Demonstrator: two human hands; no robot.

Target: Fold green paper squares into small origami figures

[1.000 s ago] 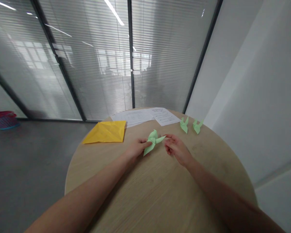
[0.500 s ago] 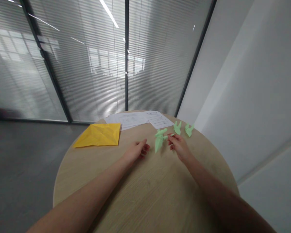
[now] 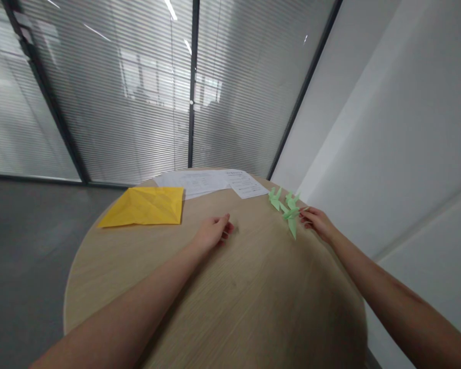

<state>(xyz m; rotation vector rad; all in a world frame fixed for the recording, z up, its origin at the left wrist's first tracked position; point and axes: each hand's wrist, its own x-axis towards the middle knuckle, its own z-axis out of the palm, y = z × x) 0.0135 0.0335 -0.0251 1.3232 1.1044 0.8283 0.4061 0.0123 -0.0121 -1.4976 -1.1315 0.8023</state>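
My right hand (image 3: 315, 221) pinches one end of a light green origami crane (image 3: 292, 218) between thumb and fingertips. The crane hangs over the right side of the round table, its wings spread. Just behind it sit two more green paper cranes, a left one (image 3: 275, 199) and a right one (image 3: 291, 199) that the held crane partly overlaps in view. My left hand (image 3: 214, 229) rests on its side near the middle of the table, fingers loosely curled and thumb apart, with nothing in it.
A creased yellow paper sheet (image 3: 146, 206) lies at the table's left. Printed white sheets (image 3: 200, 180) overlap along the far edge of the wooden table (image 3: 230, 287). Glass panels with blinds (image 3: 138, 128) stand behind; a white wall (image 3: 399, 128) rises on the right.
My right hand has carried the held crane rightward, close to the two standing cranes. My left hand stays in about the same place. The view has shifted slightly.
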